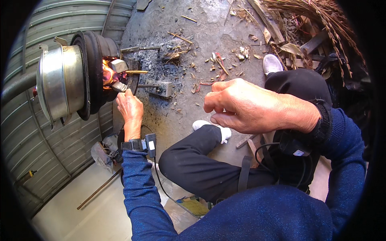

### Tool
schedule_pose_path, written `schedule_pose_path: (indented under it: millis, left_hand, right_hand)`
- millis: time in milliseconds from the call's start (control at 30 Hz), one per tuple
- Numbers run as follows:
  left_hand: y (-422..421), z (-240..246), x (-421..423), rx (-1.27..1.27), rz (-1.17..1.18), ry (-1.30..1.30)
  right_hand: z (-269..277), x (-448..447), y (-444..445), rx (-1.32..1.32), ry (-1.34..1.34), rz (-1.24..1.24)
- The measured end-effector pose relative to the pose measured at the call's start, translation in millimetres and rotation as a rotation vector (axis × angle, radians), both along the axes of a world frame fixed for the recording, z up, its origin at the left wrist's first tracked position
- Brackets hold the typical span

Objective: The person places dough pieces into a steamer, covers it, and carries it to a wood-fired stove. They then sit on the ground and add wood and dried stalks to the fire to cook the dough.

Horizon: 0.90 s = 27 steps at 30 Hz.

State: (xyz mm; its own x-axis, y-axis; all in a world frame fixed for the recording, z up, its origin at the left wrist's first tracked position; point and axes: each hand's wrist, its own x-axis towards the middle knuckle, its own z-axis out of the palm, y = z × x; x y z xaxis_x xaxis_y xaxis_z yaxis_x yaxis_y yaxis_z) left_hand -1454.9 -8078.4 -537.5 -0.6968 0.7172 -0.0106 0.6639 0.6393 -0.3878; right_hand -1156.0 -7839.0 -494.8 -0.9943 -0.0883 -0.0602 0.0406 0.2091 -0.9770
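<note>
My left hand (pixel 130 107) is at the fire opening of a dark, rim-shaped metal stove (pixel 96 72). Its fingertips pinch the outer end of a short wood piece (pixel 120 87), whose inner end is by the flames (pixel 108 73). Above that piece lie a pale wood block (pixel 118 65) and a thin yellowish stick (pixel 137 72) poking out of the opening. A lidded aluminium pot (pixel 69 79) sits on the stove. My right hand (pixel 238 105) hovers over the concrete floor, fingers loosely curled, a gap beside the thumb. No object shows in it; its palm is hidden.
Metal legs with a block (pixel 164 89) stand on ash-stained concrete (pixel 187 114). Dry stalks (pixel 328 18) and wood scraps (pixel 271 27) are piled at upper right. Corrugated metal wall (pixel 42 120) backs the stove. A brown stick (pixel 98 189) and plastic bag (pixel 104 153) lie at lower left.
</note>
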Motion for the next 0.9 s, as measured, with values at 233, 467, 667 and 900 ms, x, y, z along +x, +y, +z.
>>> schedule_pose_path:
  millis: [233,467,667,900]
  left_hand:
    - [-16,5,-8,0.248,-0.03,-0.054]
    - [3,-3,-31,0.225,-0.138,-0.071]
    - [-9,1,-20,0.282,-0.057,-0.115]
    - [-10,3,-23,0.369,-0.1,-0.096]
  right_hand:
    - [-1,-2,-2,0.043,0.049,-0.004]
    - [1,-5,-4,0.043,-0.03,0.023]
    - [0,-7,-4,0.047,-0.002,0.028]
    - [0,-4,-1,0.031,-0.049,0.026]
